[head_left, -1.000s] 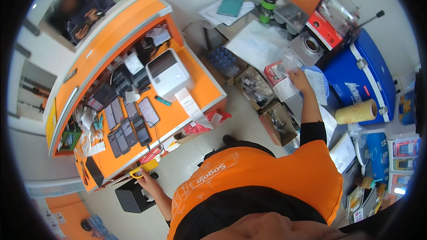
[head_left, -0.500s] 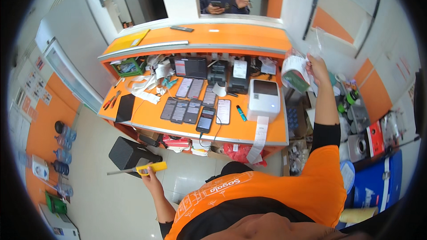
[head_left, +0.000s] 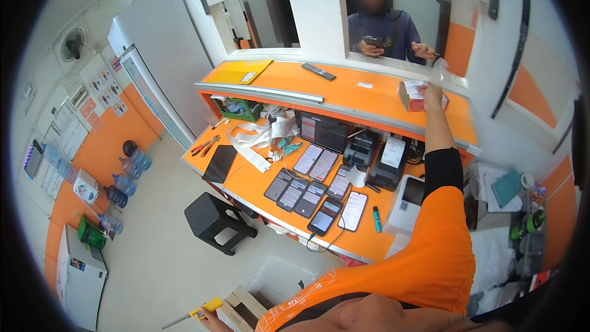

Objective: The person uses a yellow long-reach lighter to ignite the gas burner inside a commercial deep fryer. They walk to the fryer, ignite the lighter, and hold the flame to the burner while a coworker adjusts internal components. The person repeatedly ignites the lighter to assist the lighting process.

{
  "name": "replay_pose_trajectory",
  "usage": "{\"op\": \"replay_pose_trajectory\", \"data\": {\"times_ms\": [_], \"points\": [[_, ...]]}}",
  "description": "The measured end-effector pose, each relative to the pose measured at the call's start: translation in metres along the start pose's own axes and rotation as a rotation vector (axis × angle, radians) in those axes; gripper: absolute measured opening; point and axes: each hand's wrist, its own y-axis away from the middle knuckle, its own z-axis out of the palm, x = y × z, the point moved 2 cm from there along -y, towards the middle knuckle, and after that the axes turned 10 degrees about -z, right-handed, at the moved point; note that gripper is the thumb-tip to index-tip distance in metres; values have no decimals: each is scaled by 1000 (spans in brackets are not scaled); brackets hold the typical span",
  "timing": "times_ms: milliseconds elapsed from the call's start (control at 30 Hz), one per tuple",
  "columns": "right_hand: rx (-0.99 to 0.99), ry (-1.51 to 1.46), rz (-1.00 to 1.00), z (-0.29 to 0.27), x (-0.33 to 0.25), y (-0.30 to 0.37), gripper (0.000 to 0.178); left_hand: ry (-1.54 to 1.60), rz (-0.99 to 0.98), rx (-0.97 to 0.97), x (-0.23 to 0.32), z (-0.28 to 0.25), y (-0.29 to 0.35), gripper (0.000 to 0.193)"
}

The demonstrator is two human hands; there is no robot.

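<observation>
With my right arm stretched far forward, my right hand (head_left: 433, 96) is closed on the top of a clear plastic bag with a red-and-white package (head_left: 412, 96) in it. The package is at the right end of the raised orange ledge (head_left: 362, 99), below the window opening. Low in the picture, my left hand (head_left: 215, 322) grips a yellow long-nosed gas lighter (head_left: 212, 304), its metal tube pointing left. Beyond the window a person (head_left: 384, 34) holds a dark phone (head_left: 372, 42) in one hand, with the other hand raised near the bag.
Several phones (head_left: 301, 195) lie on the orange desk (head_left: 252, 189) beside a laptop (head_left: 319, 130), printers (head_left: 387, 163) and loose paper strips. A yellow folder (head_left: 236, 72) lies on the ledge. A black stool (head_left: 216, 221) stands on the floor, with a wooden box (head_left: 246, 304) near my left hand.
My right hand has carried the bagged package forward from beside the desk to the ledge at the window. The view has shifted, and my left hand with the lighter now sits lower in the picture.
</observation>
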Motion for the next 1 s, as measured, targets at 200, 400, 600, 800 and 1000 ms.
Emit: {"op": "replay_pose_trajectory", "data": {"times_ms": [200, 400, 600, 800, 1000], "points": [[-111, 741, -472, -21, 19, -98, 27, -8, -91, -2, 53, 94, 139, 42], [-34, 454, -549, 26, -24, -15, 46, -182, -79, -38, 91, 70, 178, 37], [-889, 62, -351, 125, -117, 418, 44, -150, -64, 60, 76, -34, 184, 25], [-1786, -278, 576, 57, -83, 809, 38, -242, 12, -129, 132, -114, 170, 26], [-2342, -522, 933, 6, -174, 1071, 38, -201, 122, -267, 167, -193, 154, 36]]}}
